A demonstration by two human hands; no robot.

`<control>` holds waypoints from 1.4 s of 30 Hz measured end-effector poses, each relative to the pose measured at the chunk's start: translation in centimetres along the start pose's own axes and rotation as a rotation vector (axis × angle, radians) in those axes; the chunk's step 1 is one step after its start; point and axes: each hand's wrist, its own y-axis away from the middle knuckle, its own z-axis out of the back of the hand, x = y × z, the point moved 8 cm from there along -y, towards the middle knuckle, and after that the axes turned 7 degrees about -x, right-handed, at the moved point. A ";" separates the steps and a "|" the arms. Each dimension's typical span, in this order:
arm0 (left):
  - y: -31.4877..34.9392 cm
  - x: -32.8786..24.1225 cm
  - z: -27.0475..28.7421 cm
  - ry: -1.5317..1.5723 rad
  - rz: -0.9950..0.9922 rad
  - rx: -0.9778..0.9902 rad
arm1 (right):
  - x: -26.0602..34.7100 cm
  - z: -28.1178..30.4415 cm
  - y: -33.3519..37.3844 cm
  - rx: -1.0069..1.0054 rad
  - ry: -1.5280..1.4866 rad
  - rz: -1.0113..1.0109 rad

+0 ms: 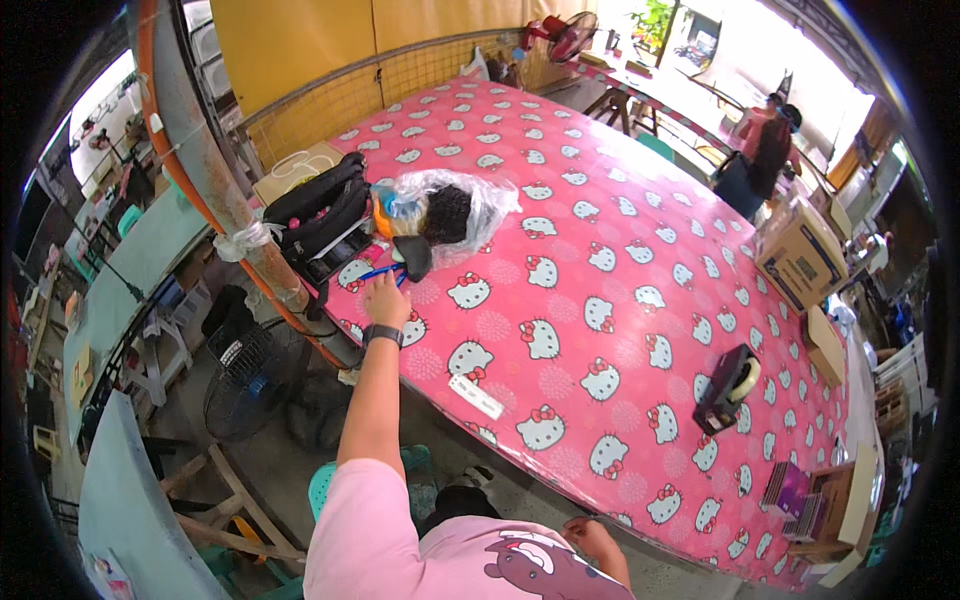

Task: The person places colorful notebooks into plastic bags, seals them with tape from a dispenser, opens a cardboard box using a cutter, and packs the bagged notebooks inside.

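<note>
My left arm stretches out over the pink cartoon-cat-print tabletop (560,385). At its end my left hand (385,300) has its fingers closed on a slim blue object (382,271), whose exact kind is too small to make out. Just beyond the fingertips lies a dark grey rounded item (412,257). Behind that, a clear plastic bag (485,205) surrounds a black fuzzy bundle (447,214). A black bag (325,205) stands to the left of it. Low beside the table's near edge, my right hand (595,540) hangs with loosely bent fingers and no visible object in it.
A white labelled strip (476,397) lies near the front edge, with a black tape dispenser (727,390) farther right. Cardboard boxes (803,258) and purple booklets (785,487) line the right side. A rusty post (225,190) and a floor fan (250,385) stand left. Another person (760,160) is far right.
</note>
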 end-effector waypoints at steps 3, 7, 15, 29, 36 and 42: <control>-0.7 4.4 -0.9 -0.015 -0.076 0.154 | 6.4 0.1 -1.2 0.022 0.060 0.062; -4.6 7.1 4.2 -0.205 -0.098 0.211 | 12.0 0.7 -1.4 0.088 -0.252 0.101; -3.3 -11.1 12.5 0.917 -0.001 0.565 | 17.7 6.2 -0.5 -0.288 -0.107 0.283; 56.4 -37.1 37.4 1.089 -0.399 2.768 | -0.5 0.4 41.4 -2.108 -0.467 -0.208; 72.8 -25.1 55.5 0.538 -0.614 3.358 | -2.3 -15.0 60.6 -2.464 -0.275 -0.785; 79.4 -19.9 65.7 0.488 -1.536 3.368 | -2.0 -24.8 70.0 -2.767 -0.267 -1.063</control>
